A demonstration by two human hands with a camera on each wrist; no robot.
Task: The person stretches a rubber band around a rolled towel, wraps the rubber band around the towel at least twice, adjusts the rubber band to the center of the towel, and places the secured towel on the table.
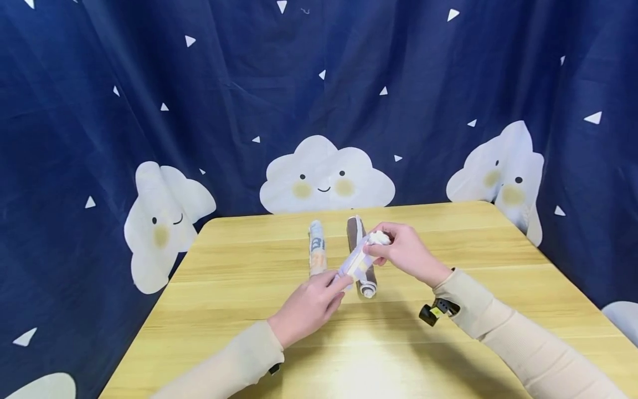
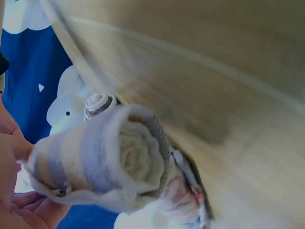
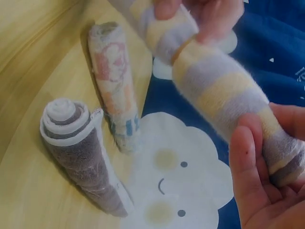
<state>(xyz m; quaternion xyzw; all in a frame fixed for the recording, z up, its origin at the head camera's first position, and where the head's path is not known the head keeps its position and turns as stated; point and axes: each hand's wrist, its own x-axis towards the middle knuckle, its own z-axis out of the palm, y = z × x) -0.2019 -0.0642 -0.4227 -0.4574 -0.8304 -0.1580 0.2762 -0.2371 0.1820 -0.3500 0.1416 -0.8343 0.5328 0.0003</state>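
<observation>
A rolled striped towel [image 1: 360, 261], lilac and pale yellow, is held slantwise above the table between both hands. My left hand [image 1: 308, 303] grips its near end. At the far end, my right hand [image 1: 406, 250] pinches the roll between thumb and fingers. In the right wrist view, a thin tan band [image 3: 183, 49] circles the towel close to the left fingertips. The left wrist view shows the towel's spiral end [image 2: 136, 155]. Beneath the held towel lies a brown rolled towel [image 1: 370, 284] with white edging, partly hidden by it.
A white printed rolled towel [image 1: 317, 246] lies left of the brown one, its near end behind the left hand. The wooden table [image 1: 224, 293] reaches back to a dark blue curtain [image 1: 224, 111] with clouds and triangles.
</observation>
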